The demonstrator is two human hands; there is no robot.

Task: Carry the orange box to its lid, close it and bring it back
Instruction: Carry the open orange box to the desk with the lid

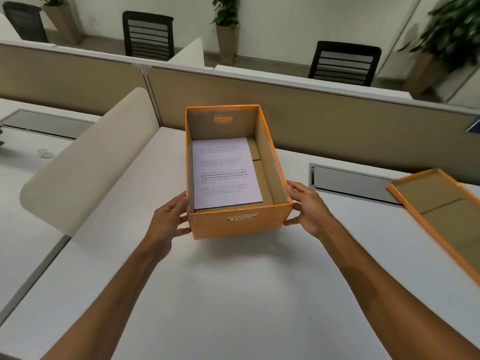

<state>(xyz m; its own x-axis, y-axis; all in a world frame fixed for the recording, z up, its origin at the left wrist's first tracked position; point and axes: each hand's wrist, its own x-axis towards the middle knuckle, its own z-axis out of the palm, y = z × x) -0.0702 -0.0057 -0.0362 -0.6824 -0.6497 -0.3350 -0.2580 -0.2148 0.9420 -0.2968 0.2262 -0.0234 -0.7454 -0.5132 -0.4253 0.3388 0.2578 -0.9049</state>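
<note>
The left hand and right hand press their fingers against opposite sides of the open orange box, gripping it near its front end above the white bench. A printed sheet lies inside. The lid rests upturned to the right, well apart. A beige partition stands behind, with black chairs and potted plants beyond.

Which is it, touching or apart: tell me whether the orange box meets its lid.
Apart. The head view shows the orange box held between both hands at centre, while the lid lies upturned at the right edge, with bare white desk between them.
</note>
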